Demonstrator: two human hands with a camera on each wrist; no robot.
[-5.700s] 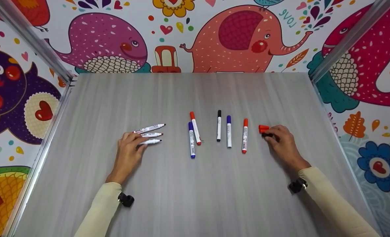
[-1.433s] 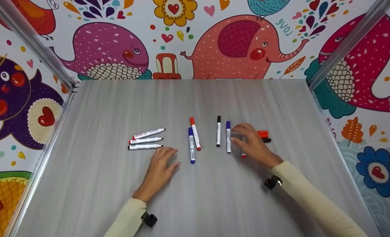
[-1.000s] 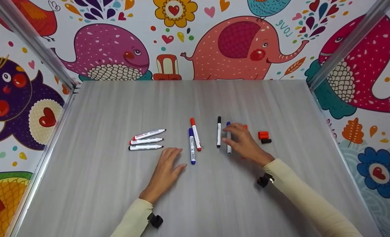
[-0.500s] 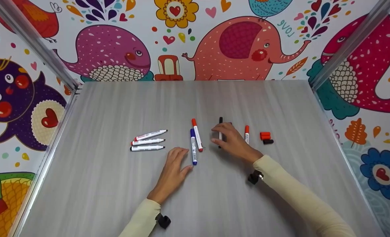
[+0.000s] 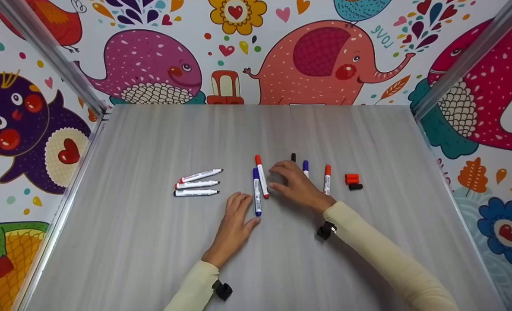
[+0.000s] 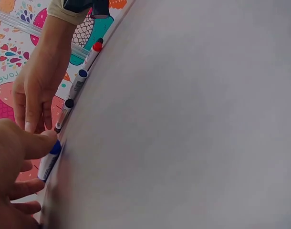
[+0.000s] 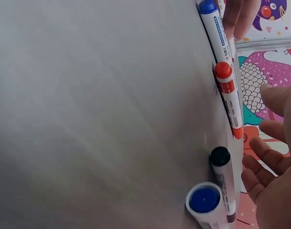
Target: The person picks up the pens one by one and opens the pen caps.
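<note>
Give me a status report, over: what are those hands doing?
Left hand open beside a capped blue marker, contact unclear. Right hand open, empty, near a capped red marker. That red marker lies close alongside the blue, possibly in the way.

Booth-like workspace, cartoon-animal walls (image 5: 249, 56), metal corner rails (image 5: 49, 52), wood-grain table (image 5: 152, 242)

Left hand (image 5: 234, 224) is shifting right to the leftmost blue marker (image 5: 257, 192); right hand (image 5: 298, 185) is moving left, nearing the adjoining red marker (image 5: 262, 176).
</note>
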